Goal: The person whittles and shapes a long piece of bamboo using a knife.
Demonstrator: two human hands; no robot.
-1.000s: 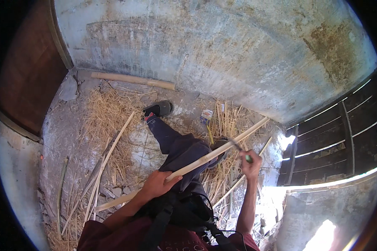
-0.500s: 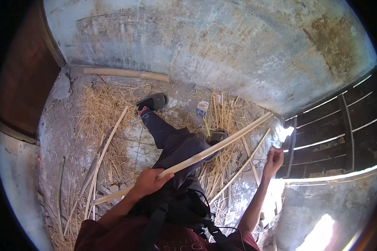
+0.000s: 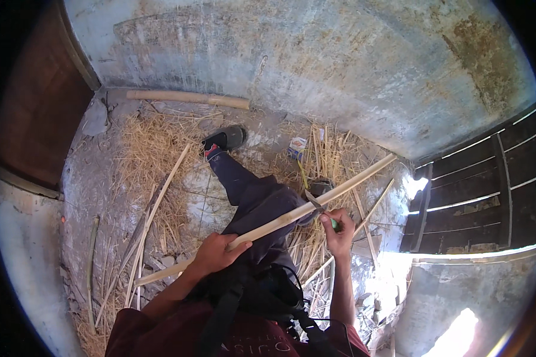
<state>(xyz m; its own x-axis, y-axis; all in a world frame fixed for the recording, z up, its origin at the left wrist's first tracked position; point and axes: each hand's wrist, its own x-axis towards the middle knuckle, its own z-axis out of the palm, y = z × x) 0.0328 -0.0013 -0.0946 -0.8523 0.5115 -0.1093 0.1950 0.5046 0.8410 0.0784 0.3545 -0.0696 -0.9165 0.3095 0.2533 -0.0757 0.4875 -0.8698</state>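
A long pale bamboo strip (image 3: 274, 224) lies slantwise across my lap, its far end up at the right. My left hand (image 3: 218, 254) is wrapped round it near the lower left part, thumb on top. In my right hand (image 3: 340, 232) is a knife (image 3: 314, 202) with a green handle. Its blade points up and left, at the strip's edge right of my knee; whether it touches the strip I cannot tell. My leg in dark trousers (image 3: 235, 178) stretches forward under the strip.
Straw-like shavings (image 3: 155, 143) and several thin strips (image 3: 161, 208) litter the floor on both sides. A thick bamboo pole (image 3: 187, 98) lies along the stained wall (image 3: 315, 59). A small printed box (image 3: 296, 147) sits near more strips. Dark slatted boards (image 3: 464, 190) stand at the right.
My right hand has swung left from the slatted boards to the strip, and the knife now shows clearly in it. The left hand keeps its hold on the strip. The whole view has shifted slightly.
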